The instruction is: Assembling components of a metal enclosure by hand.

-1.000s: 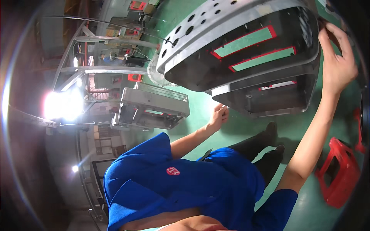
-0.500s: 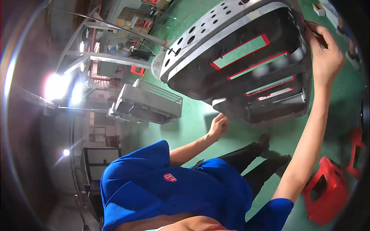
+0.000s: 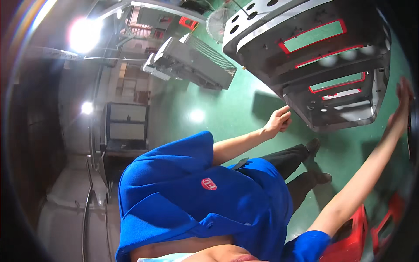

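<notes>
A large plastic shell (image 3: 301, 65), dark inside with a pale grey rim full of round holes, fills the upper right. Several rectangular openings (image 3: 314, 37) in it are edged in red. My left hand (image 3: 279, 121) is beside the shell's lower left corner, its fingers curled in; whether they hold something is hidden. I cannot tell if its fingertips touch the shell. Off to the right, away from the shell, my right hand (image 3: 402, 102) has its fingers stretched out. Next to it a dark object (image 3: 412, 131) is cut off by the picture's edge.
A thin rod (image 3: 242, 8) meets the shell's holed rim. Another grey housing (image 3: 192, 61) with a grille stands farther left, near a round fan (image 3: 218, 24). Red plastic stools (image 3: 349, 240) stand at lower right on the green floor (image 3: 209, 113).
My right hand has let go of the shell's right edge and moved out to the right, its fingers straightening. My left hand stays near the shell's lower corner. The whole view has shifted.
</notes>
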A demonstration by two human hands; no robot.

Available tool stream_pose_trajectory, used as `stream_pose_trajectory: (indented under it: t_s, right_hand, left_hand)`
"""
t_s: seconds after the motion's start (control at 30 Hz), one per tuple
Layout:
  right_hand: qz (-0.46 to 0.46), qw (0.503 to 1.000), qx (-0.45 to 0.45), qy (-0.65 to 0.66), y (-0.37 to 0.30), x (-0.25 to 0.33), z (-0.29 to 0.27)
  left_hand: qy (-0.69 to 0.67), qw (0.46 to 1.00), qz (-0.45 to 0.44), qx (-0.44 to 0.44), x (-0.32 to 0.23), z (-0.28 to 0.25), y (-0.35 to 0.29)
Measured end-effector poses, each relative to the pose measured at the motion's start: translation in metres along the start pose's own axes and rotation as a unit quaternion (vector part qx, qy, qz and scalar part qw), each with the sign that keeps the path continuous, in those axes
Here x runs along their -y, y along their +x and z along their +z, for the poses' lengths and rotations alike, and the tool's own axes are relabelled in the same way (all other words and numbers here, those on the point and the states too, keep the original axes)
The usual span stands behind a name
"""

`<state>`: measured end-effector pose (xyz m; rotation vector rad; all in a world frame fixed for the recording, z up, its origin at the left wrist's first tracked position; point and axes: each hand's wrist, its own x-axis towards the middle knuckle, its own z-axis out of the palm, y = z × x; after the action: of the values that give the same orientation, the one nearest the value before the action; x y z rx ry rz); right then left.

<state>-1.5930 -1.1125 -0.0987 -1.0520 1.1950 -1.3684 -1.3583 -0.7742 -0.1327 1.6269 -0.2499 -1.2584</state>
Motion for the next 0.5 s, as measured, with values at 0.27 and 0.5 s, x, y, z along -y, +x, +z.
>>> stream_pose_trajectory:
  t_s: [0.27, 0.5]
  right_hand:
    - [0.151, 0.914, 0.375, 0.042, -0.231, -0.041, 0.043]
    - [0.119, 0.876, 0.467, 0.005, -0.265, -0.067, 0.063]
  left_hand:
    - [0.07, 0.989, -0.017, 0.129, -0.015, -0.002, -0.011]
    - [0.125, 0.962, -0.055, 0.236, -0.046, -0.006, -0.008]
